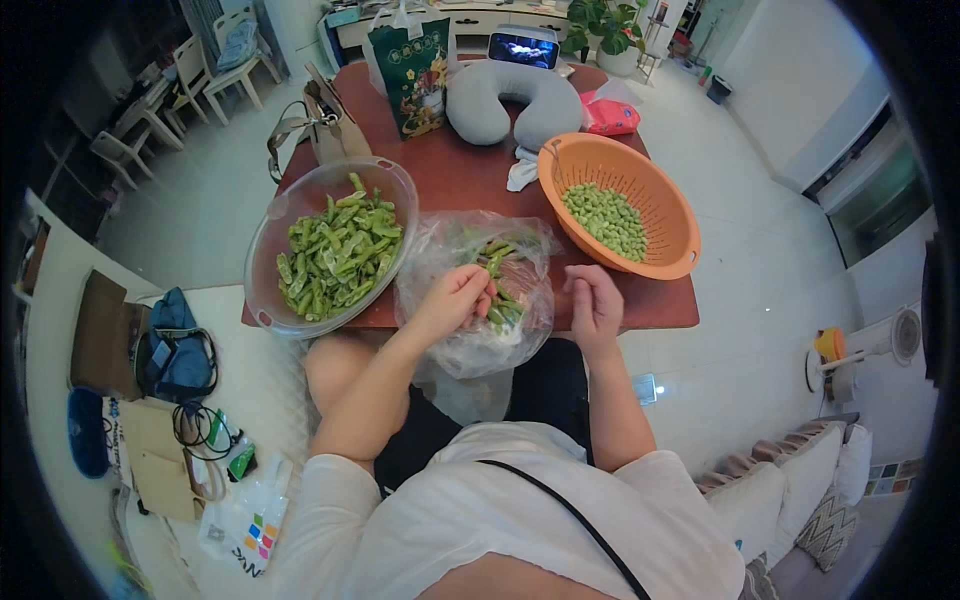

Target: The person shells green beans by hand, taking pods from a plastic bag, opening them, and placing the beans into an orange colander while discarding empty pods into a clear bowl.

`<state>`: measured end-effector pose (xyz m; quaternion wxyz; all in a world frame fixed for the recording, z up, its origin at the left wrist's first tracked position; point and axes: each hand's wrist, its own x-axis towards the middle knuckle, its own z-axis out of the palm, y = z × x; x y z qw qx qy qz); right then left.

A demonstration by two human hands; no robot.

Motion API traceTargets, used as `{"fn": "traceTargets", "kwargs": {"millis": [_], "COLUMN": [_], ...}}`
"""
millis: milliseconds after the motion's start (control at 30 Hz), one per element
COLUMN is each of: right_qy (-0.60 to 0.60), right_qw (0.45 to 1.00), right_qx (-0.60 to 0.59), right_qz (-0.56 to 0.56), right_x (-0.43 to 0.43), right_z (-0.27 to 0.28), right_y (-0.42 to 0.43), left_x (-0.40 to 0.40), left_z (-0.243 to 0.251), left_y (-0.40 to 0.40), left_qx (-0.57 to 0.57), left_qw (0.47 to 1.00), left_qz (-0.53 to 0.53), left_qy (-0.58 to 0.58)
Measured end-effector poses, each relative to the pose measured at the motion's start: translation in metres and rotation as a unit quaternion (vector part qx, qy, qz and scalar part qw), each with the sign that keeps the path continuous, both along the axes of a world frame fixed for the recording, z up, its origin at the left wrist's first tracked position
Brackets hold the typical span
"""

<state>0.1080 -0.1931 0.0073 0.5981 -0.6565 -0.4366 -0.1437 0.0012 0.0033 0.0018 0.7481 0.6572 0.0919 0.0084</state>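
Note:
My left hand is over a clear plastic bag at the table's near edge, its fingertips pinched on a green bean pod. More pods lie in the bag beneath. To the right of the bag, my right hand is held with curled fingers; whether it has anything in it is hidden. A translucent plastic basin on the left contains a heap of green pods. On the right, an orange colander holds shelled green beans.
On the reddish-brown table are a beige handbag, a green printed bag, a grey neck pillow, a lit screen and a pink tissue pack. A blue bag lies on the seat at left; a fan stands right.

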Motion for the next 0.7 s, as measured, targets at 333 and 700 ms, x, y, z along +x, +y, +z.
{"fn": "traceTargets", "kwargs": {"millis": [333, 700], "right_qy": [0.324, 0.298], "right_qw": [0.937, 0.945], "right_qx": [0.021, 0.035], "right_qz": [0.131, 0.129], "right_x": [0.017, 0.018], "right_z": [-0.022, -0.029], "right_y": [0.007, 0.004], "left_x": [-0.007, -0.015], "left_z": [-0.020, -0.021], "left_y": [-0.002, -0.004], "left_qx": [0.033, 0.101], "left_qw": [0.992, 0.986], "left_qz": [0.043, 0.012], "left_qy": [-0.110, -0.129]}}
